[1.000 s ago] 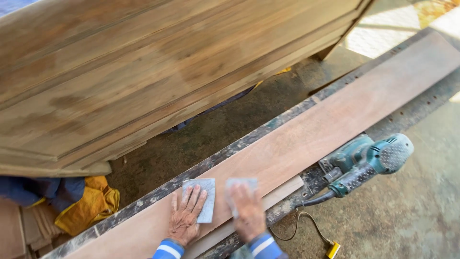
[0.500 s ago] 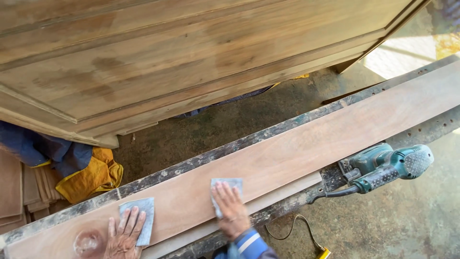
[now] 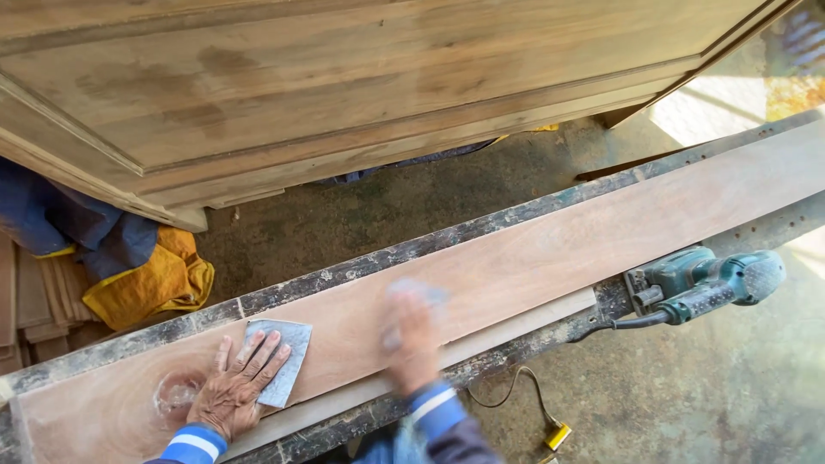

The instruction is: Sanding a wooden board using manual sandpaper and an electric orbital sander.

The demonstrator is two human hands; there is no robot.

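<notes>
A long reddish wooden board (image 3: 559,258) lies slantwise across a worn workbench (image 3: 430,245). My left hand (image 3: 232,387) presses flat on a grey sheet of sandpaper (image 3: 288,369) near the board's left end, beside a pale knot. My right hand (image 3: 411,339) is blurred with motion at the board's middle, pressing a second grey sandpaper sheet (image 3: 421,296) onto the wood. Both wrists wear blue cuffs with white stripes.
A teal power sander (image 3: 709,279) rests on the bench's right part, its black cord (image 3: 516,391) trailing to a yellow plug on the concrete floor. A big wooden door panel (image 3: 344,77) leans behind. Yellow and blue cloths (image 3: 142,275) lie at the left.
My left hand slid its sandpaper leftward along the board, then stayed by the knot. My right hand keeps rubbing its sheet at the middle. The view shifted slightly.
</notes>
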